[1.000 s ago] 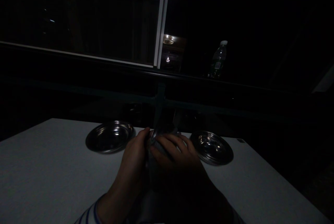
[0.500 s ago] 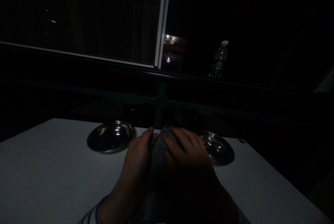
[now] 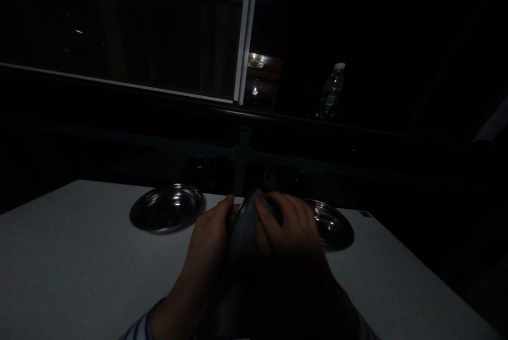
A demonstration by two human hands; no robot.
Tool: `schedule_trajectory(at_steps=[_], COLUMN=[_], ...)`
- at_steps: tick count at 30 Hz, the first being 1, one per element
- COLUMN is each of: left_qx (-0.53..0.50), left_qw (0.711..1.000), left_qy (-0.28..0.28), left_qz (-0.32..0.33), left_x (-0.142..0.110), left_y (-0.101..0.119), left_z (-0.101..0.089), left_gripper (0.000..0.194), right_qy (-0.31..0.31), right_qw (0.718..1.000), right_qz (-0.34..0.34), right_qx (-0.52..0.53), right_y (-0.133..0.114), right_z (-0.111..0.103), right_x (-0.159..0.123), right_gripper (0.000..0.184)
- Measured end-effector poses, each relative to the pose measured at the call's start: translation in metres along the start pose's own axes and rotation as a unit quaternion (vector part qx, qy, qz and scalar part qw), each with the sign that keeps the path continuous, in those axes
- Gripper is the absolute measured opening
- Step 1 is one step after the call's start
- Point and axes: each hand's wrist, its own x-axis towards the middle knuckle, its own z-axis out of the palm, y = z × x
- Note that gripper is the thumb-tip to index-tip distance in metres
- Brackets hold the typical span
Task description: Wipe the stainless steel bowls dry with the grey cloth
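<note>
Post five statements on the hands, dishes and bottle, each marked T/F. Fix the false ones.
1. A grey, cloth-like item is between the left hand and right hand. True.
2. The bottle cap is red. False: the cap is white.
3. The left dish is shiny metal. True.
4. The right hand covers part of the left dish. False: it hides part of the right dish.
5. The left sleeve is striped. True.
</note>
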Motion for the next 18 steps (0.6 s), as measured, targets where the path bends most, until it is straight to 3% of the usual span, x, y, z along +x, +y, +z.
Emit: schedule_trajectory(at_steps=[3,9,15,18], left_qx=[0.002,0.014,0.017,0.021], left_qw=[1.000,0.999,0.999,0.999], left_qy=[-0.006,0.028,0.016,0.029], left_qz=[0.000,0.015,-0.033,-0.014], left_x=[-0.001,0.002,-0.004,-0.002], left_y=[-0.001,-0.002,0.001,0.000], left_z=[0.002,-0.001,0.008,0.006], left_gripper=[0.030,0.028,0.031,0.029], right_qy=[-0.011,0.033,-0.051,-0.045], right_qw=[1.000,0.999,0.998,0.997], right_qz=[-0.012,0.004,0.030,-0.006], right_qx=[-0.004,0.044,0.036,0.061], right_y=[0.002,-0.015,0.012,0.005], right_z=[-0.001,0.010,0.002,0.001], right_x=[0.000,-0.002,-0.002,-0.002], right_gripper=[0.031,0.039,0.041,0.036])
